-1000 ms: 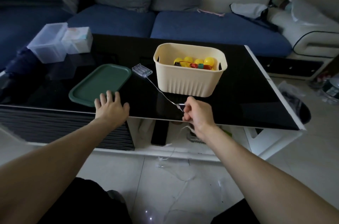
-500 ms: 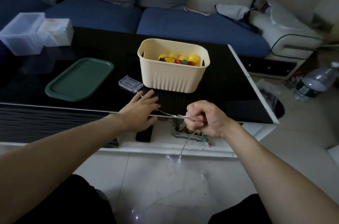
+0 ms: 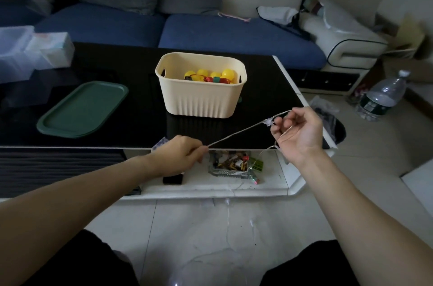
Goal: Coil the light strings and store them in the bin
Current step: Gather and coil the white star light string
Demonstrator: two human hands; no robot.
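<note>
The head view looks down over a glossy black coffee table (image 3: 140, 121) with a white edge. The left hand (image 3: 180, 154) sits at the table's near edge, fingers curled and pinching a thin silvery wire light string (image 3: 239, 132). The string runs taut, up and to the right, to the right hand (image 3: 297, 132), whose fingers are loosely curled with the wire looped around them; a small clear bulb shows beside its fingertips. From the right hand the string drops past the table's lower white shelf (image 3: 210, 186) to the pale tiled floor (image 3: 199, 239), where more of it lies loose.

Behind the hands, near the middle of the table, stands a cream ribbed plastic bin (image 3: 201, 98); inside it are yellow round bulbs (image 3: 210, 74) and a coil of reddish wire. To its left lies a flat dark green plastic lid (image 3: 82, 110). A clear plastic bottle (image 3: 384, 96) stands on the floor at right.
</note>
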